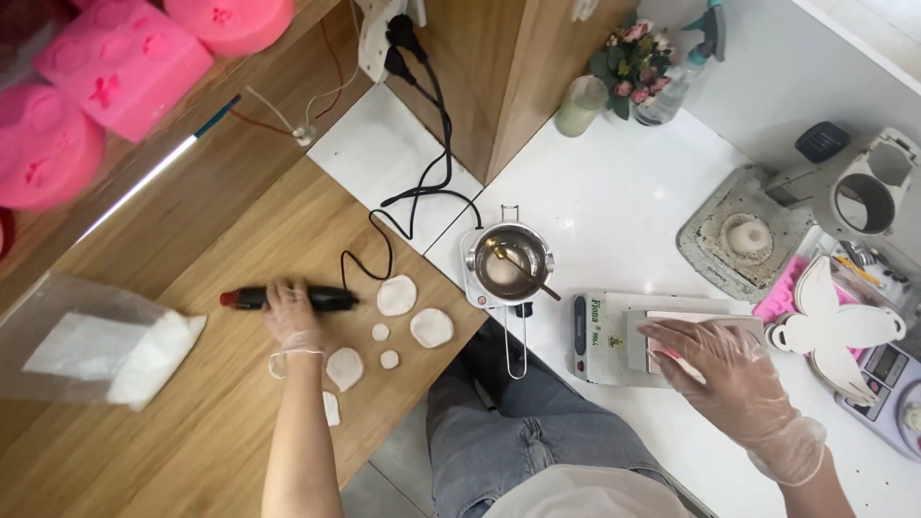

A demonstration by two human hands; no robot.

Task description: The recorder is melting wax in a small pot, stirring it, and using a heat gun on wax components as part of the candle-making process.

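Head view, looking down at both my gloved hands. Left hand (291, 312) is closed over the middle of a black heat tool (288, 298) with a red tip, which lies flat on the wooden table (192, 451). Right hand (731, 369) is spread open, palm down, pressing on a flat grey-white box (662, 336) on the white counter (624, 192); nothing is gripped. Small metal pot (508, 261) on a hot plate sits between my hands; it holds pale melted liquid and a gold spoon (523, 269). White wax discs (413, 312) lie loose just right of the heat tool. Clear bag (91, 345) of white flakes lies far left. Pink moulds (115, 62) are stacked top left.
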